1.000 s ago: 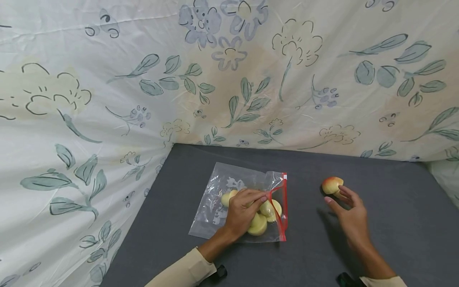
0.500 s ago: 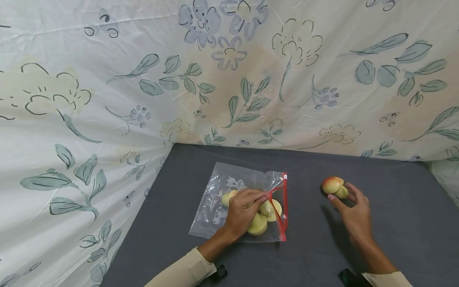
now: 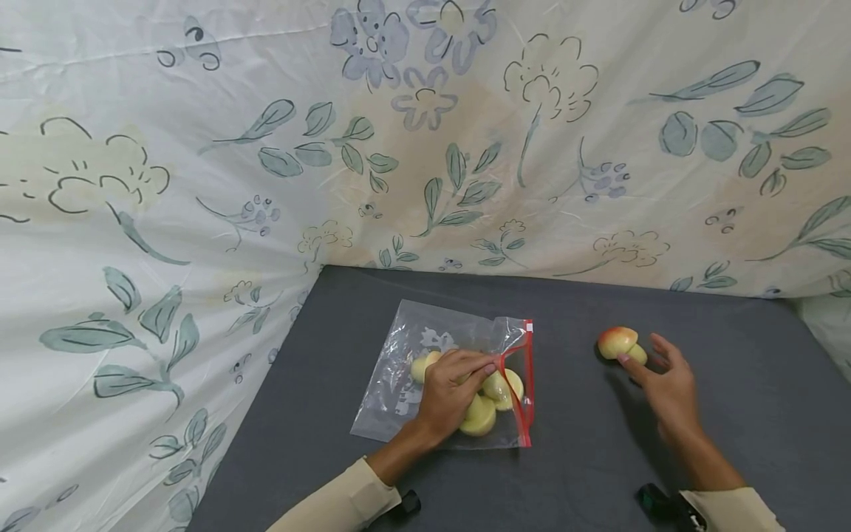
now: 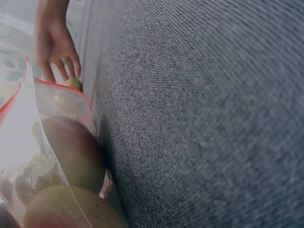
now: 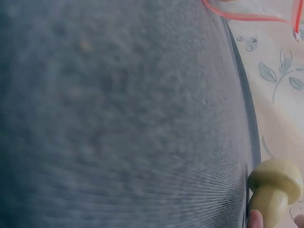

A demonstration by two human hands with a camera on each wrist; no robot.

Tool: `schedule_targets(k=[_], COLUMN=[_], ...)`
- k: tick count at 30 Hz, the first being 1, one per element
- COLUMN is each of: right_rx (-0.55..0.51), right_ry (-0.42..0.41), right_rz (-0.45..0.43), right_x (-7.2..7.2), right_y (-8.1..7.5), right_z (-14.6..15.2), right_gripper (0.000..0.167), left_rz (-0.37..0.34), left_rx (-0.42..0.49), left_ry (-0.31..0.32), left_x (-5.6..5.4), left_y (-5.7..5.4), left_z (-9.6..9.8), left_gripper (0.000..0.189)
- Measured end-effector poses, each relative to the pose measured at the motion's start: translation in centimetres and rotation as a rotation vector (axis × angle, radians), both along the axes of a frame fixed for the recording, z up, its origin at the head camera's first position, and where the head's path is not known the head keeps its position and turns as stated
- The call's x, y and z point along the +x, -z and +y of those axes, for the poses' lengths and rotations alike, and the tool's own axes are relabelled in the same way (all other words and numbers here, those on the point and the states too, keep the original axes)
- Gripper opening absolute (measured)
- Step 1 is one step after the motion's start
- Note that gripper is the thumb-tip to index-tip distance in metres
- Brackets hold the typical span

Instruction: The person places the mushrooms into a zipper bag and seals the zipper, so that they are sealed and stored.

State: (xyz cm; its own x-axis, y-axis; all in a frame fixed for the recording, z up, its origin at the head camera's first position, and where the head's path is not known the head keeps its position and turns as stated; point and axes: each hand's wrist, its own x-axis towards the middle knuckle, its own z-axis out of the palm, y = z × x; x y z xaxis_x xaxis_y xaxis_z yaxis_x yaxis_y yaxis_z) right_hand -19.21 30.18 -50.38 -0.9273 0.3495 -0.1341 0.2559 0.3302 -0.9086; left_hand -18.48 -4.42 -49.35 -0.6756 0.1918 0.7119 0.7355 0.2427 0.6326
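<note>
A toy mushroom (image 3: pixel 617 343) with a red-and-yellow cap lies on the dark cloth at the right, its pale stem toward my right hand (image 3: pixel 671 388). The right thumb is right at the stem, while the other fingers stand apart from it; the right wrist view shows the mushroom (image 5: pixel 275 178) with fingertips near its stem. My left hand (image 3: pixel 452 391) pinches the upper layer of a clear zip bag (image 3: pixel 388 399) near its red-edged mouth. Several yellowish mushrooms (image 3: pixel 477 417) lie inside, partly hidden by this hand. The left wrist view shows the bag's contents (image 4: pixel 71 152) up close.
Dark grey cloth (image 3: pixel 565 465) covers the table. Floral fabric (image 3: pixel 425 170) hangs behind it and along the left. The bag's red zip edge (image 3: pixel 528 384) faces the right hand, with a stretch of cloth between bag and mushroom.
My right hand has drawn back to the right and its fingers have spread away from the mushroom, showing more of the stem. The left hand and bag have stayed in place.
</note>
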Motion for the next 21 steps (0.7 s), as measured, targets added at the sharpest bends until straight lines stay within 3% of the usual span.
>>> schedule_targets(k=[4,15,21], right_rx=[-0.076,-0.124,-0.081], right_ry=[-0.007,-0.070,-0.084], right_rz=[-0.006,-0.008,-0.009], right_x=[-0.4,-1.0,-1.3], right_y=[0.1,0.1,0.2], right_z=[0.3,0.5,0.6], right_gripper=[0.090,0.088,0.084], left_rz=[-0.009,-0.005,-0.002], left_rx=[0.006,0.013,0.015], left_ry=[0.008,0.021,0.021], left_x=[0.1,0.1,0.1], left_y=[0.0,0.0,0.1], left_z=[0.0,-0.1,-0.1], left_gripper=[0.016,0.017,0.016])
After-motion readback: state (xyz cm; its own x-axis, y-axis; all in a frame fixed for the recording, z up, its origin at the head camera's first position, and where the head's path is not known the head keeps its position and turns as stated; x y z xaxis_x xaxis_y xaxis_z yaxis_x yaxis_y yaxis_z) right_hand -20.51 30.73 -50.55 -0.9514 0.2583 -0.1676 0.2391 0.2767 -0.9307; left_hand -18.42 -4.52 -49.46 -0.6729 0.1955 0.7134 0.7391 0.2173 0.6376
